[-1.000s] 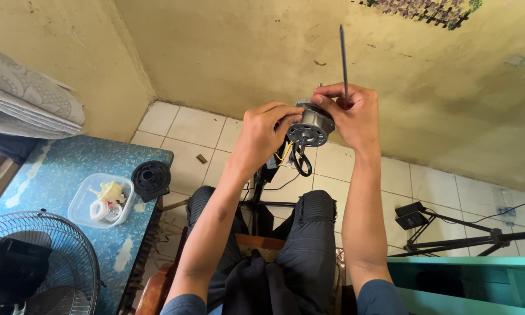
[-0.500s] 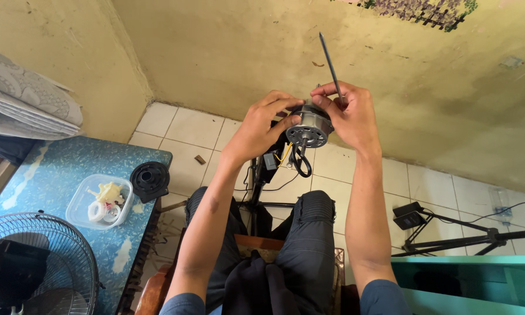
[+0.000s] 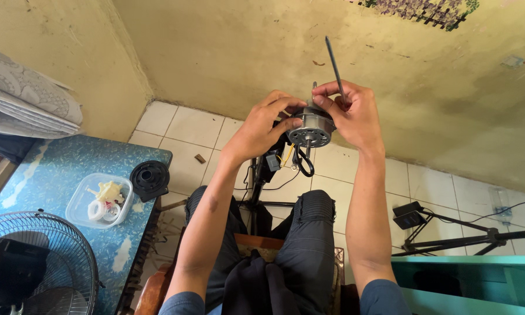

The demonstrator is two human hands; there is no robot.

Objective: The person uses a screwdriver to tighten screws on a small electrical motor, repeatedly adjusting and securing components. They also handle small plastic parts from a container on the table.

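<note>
Silver metal fan motor (image 3: 310,129), centre frame, is gripped by the left hand (image 3: 263,129) with fingers curled round its casing. The right hand (image 3: 351,114) steadies its top while pinching a thin dark rod (image 3: 334,67); refitting seems underway and needs careful alignment. A clear plastic tub (image 3: 99,201) sits lower left on the blue table (image 3: 52,169), unlabelled.
</note>
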